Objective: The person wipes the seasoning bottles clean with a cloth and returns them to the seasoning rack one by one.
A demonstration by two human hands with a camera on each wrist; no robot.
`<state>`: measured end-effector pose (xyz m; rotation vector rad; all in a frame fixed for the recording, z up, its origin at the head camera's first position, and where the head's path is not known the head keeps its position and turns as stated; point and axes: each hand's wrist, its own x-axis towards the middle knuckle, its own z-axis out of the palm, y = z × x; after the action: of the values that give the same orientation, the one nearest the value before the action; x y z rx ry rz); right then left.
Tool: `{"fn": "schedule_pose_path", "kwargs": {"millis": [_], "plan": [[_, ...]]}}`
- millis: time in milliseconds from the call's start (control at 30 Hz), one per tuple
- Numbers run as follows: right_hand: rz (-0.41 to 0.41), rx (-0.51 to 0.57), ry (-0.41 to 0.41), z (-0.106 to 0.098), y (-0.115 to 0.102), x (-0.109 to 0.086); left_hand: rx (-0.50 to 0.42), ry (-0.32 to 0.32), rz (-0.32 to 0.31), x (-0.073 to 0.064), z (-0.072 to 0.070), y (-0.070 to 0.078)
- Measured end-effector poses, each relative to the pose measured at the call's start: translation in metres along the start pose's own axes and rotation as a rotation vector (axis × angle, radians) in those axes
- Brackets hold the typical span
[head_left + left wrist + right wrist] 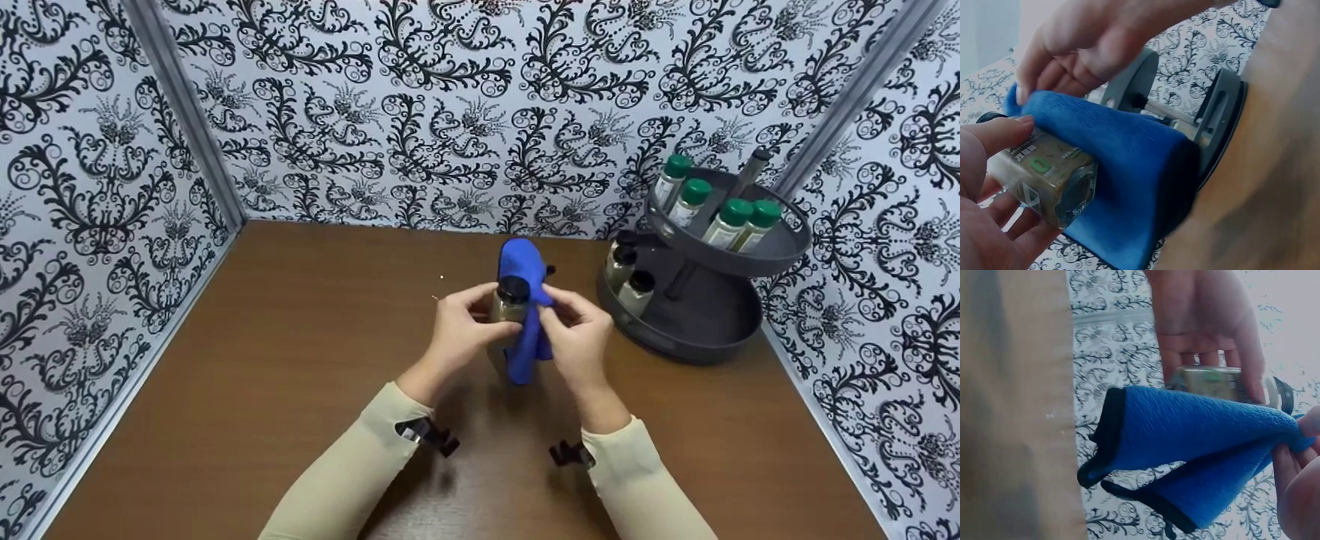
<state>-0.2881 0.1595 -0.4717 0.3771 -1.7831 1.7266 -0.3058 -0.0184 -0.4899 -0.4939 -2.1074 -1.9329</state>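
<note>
My left hand (463, 330) grips a clear spice jar (1044, 169) with a black lid (514, 289) and a printed label, its thumb across the front. The jar is held up over the table, and its squared base shows in the left wrist view. Right beside it, my right hand (579, 337) pinches a blue cloth (1202, 422) with dark edging between thumb and fingers. Folds of the cloth hang down from the pinch, close along the jar's side. In the head view part of the cloth rises behind the lid.
A dark grey two-tier round rack (679, 349) stands at the right back of the brown table (315, 360). Several green-capped jars (727, 223) sit on its upper tier, and black-capped jars (637, 292) on the lower. Patterned walls (450, 112) enclose the table's back and sides.
</note>
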Motion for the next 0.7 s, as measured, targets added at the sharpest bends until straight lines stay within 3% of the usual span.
{"fn": "schedule_pose_path", "kwargs": {"millis": [200, 433, 700], "plan": [[-0.021, -0.007, -0.018, -0.003, -0.003, 0.002, -0.002, -0.016, 0.005, 0.000, 0.002, 0.000], [-0.020, -0.113, -0.078, 0.001, 0.007, 0.000, -0.022, 0.033, -0.001, -0.001, -0.003, 0.003], [0.016, -0.162, -0.147, 0.007, 0.015, -0.008, -0.045, 0.100, 0.021, 0.003, -0.010, 0.007]]}}
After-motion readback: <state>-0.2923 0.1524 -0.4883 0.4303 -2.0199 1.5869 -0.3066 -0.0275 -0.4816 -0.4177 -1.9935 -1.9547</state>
